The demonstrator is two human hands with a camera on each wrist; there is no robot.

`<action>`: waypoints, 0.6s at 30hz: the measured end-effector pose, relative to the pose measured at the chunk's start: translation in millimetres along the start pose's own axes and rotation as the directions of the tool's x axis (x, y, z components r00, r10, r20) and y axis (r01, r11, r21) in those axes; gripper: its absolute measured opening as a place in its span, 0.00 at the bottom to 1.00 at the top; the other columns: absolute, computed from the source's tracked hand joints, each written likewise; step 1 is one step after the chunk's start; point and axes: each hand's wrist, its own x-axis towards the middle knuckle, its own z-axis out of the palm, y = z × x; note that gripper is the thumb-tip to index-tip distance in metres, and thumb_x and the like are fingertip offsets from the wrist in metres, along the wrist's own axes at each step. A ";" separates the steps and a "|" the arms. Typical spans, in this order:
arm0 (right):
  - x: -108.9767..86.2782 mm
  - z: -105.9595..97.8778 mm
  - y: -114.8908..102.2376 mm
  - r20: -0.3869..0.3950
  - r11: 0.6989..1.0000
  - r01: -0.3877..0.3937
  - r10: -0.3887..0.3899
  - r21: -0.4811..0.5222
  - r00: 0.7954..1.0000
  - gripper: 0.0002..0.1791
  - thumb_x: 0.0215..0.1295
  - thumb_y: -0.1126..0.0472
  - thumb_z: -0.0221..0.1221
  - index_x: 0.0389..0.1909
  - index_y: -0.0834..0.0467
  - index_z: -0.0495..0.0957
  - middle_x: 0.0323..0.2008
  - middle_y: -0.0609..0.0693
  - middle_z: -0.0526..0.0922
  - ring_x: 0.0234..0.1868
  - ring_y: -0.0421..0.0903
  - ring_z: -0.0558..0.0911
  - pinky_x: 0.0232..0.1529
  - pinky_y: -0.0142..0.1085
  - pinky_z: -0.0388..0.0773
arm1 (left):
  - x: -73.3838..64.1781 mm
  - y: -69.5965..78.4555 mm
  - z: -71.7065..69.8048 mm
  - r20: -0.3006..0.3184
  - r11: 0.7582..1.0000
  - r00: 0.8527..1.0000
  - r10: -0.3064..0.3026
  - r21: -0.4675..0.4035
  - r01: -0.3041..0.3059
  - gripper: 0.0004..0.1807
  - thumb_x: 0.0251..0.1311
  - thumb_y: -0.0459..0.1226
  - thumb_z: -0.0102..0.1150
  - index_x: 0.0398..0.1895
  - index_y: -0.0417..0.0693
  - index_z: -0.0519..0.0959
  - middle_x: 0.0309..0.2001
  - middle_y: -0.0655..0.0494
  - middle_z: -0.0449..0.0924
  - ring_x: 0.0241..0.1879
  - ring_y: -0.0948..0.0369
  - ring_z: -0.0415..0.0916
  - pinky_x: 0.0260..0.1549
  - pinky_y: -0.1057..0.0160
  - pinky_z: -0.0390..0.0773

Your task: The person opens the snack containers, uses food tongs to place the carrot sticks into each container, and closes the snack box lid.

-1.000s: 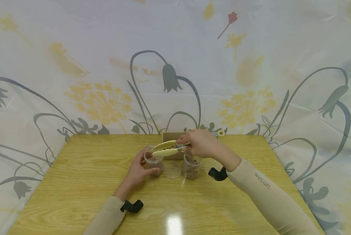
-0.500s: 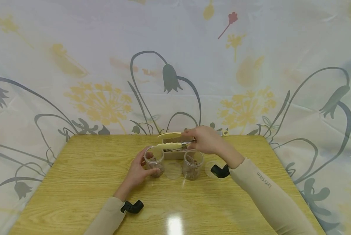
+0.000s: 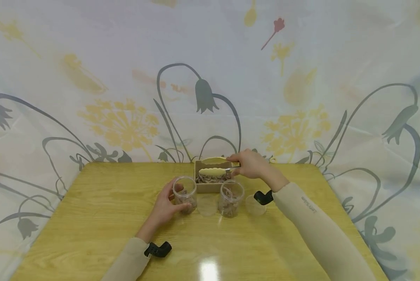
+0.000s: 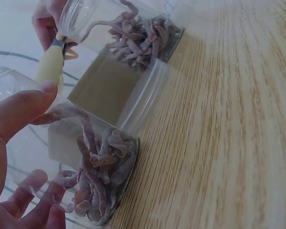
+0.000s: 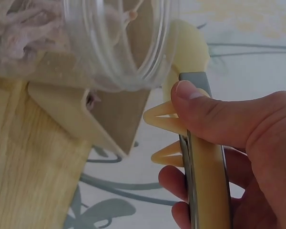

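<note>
My left hand [image 3: 164, 205] curls round the left clear plastic jar [image 4: 93, 138], thumb on one side and fingers on the other. Greyish-brown dried strips lie in the bottom of this jar. In my right hand [image 3: 253, 164] are tongs [image 3: 212, 171] with pale yellow scalloped tips, gripped between thumb and fingers. The tips are spread over the beige box [image 3: 208, 189], which has more of these strips [image 3: 213, 179] in it. I see nothing held between the tips. A second clear jar [image 3: 230, 201], also part filled with strips, stands at the box's front right.
Two clear round lids lie flat on the wooden table [image 3: 90, 218]: one lid [image 3: 207, 207] between the jars, the other lid [image 3: 255, 205] right of the second jar. Behind the table hangs a flower-printed cloth [image 3: 125, 78].
My right hand has moved back and right, taking the tongs from over the left jar's mouth to over the box. The left hand still holds its jar in the same spot.
</note>
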 end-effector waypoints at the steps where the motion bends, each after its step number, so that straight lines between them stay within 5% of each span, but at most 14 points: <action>1: 2.1 0.7 2.0 0.008 1.000 -0.004 0.004 -0.002 1.000 0.31 0.60 0.55 0.70 0.65 0.57 0.76 0.60 0.56 0.79 0.15 0.43 0.68 0.24 0.35 0.69 | -1.0 2.8 -0.2 0.000 1.000 1.000 -0.005 0.002 0.005 0.49 0.48 0.26 0.76 0.74 0.41 0.61 0.59 0.36 0.72 0.63 0.42 0.68 0.63 0.38 0.64; 5: 10.3 4.6 9.5 0.037 0.999 -0.022 0.023 -0.034 0.999 0.31 0.60 0.56 0.71 0.65 0.56 0.77 0.62 0.56 0.78 0.32 0.49 0.83 0.36 0.41 0.80 | -6.7 21.5 -2.1 0.017 1.000 1.000 -0.019 0.006 0.019 0.49 0.49 0.25 0.74 0.74 0.36 0.59 0.59 0.32 0.70 0.63 0.38 0.67 0.63 0.37 0.63; 9: 18.2 9.1 15.1 0.077 0.998 -0.033 0.038 -0.056 0.996 0.30 0.60 0.55 0.70 0.65 0.54 0.77 0.63 0.54 0.77 0.54 0.55 0.81 0.51 0.49 0.79 | -9.9 35.4 -3.9 0.029 1.000 0.999 -0.026 0.010 0.026 0.48 0.50 0.25 0.74 0.74 0.33 0.58 0.59 0.30 0.70 0.62 0.37 0.68 0.63 0.37 0.64; 14: 27.2 13.7 18.2 0.136 0.999 -0.020 0.026 -0.046 0.990 0.29 0.60 0.58 0.70 0.64 0.55 0.78 0.62 0.54 0.78 0.57 0.55 0.80 0.53 0.49 0.78 | -5.0 13.6 -0.8 -0.003 1.000 1.000 0.014 0.010 -0.014 0.48 0.48 0.25 0.75 0.74 0.38 0.60 0.58 0.35 0.71 0.61 0.39 0.69 0.61 0.38 0.66; 18: 33.3 14.9 17.7 0.194 0.998 -0.017 0.030 -0.067 0.980 0.29 0.60 0.59 0.71 0.63 0.56 0.78 0.62 0.54 0.78 0.58 0.55 0.79 0.53 0.49 0.79 | -7.0 19.7 -2.1 0.003 1.000 1.000 0.021 0.017 -0.021 0.48 0.48 0.26 0.75 0.73 0.37 0.61 0.59 0.34 0.71 0.61 0.38 0.69 0.61 0.38 0.67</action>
